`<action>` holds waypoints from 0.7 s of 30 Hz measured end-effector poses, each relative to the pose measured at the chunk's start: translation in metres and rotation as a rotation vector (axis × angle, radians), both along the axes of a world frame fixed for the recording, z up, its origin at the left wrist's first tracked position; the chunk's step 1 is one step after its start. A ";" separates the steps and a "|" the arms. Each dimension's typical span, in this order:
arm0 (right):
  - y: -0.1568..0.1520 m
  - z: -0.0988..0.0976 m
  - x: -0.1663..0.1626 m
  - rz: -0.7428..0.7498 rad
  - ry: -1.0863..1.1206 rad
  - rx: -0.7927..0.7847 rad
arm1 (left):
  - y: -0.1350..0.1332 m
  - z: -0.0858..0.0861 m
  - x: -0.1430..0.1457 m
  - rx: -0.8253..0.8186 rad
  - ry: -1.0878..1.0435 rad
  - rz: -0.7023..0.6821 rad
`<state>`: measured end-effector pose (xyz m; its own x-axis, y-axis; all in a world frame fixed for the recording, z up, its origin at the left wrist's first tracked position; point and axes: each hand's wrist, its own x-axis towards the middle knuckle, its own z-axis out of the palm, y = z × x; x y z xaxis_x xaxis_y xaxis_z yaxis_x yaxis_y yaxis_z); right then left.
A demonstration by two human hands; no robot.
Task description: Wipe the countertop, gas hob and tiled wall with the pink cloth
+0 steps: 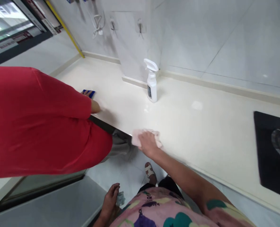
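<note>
Right hand (148, 143), grip clamped on bunched pink cloth (135, 138) at tabletop (201, 132) edge; spray bottle (151, 82) straight beyond; left hand (111, 197) low, perhaps curled, grip unclear.

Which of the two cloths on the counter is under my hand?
The pink cloth, under your right hand at the counter edge; the blue one is by the red-sleeved person.

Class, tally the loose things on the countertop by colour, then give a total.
Pink: 1, the pink cloth under the right hand.
Blue: 1, the blue cloth by a co-worker's hand.
White: 1, the spray bottle.
Total: 3
</note>
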<state>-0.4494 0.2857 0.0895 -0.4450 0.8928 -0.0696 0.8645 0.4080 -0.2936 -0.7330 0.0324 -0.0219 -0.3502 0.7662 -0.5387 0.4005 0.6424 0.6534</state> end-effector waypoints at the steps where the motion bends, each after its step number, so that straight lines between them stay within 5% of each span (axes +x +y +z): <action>1: 0.015 0.006 -0.022 0.020 0.011 -0.004 | 0.002 -0.001 0.000 -0.002 -0.001 -0.003; 4: 0.044 0.016 -0.061 0.044 0.018 -0.005 | 0.012 -0.001 0.008 -0.027 -0.024 -0.046; 8: 0.043 0.011 -0.048 0.056 0.008 -0.005 | 0.040 0.001 0.027 -0.059 -0.082 -0.171; 13: -0.011 -0.001 0.026 -0.015 0.037 0.006 | 0.083 0.002 0.049 -0.027 -0.093 -0.345; 21: -0.136 -0.017 0.182 -0.379 0.075 -0.022 | 0.138 0.005 0.090 0.021 -0.151 -0.523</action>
<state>-0.2674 0.1501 0.0729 -0.0885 0.9936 -0.0702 0.9285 0.0567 -0.3669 -0.6434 0.1706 -0.0171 0.1603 0.8286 -0.5364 0.5642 0.3690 0.7386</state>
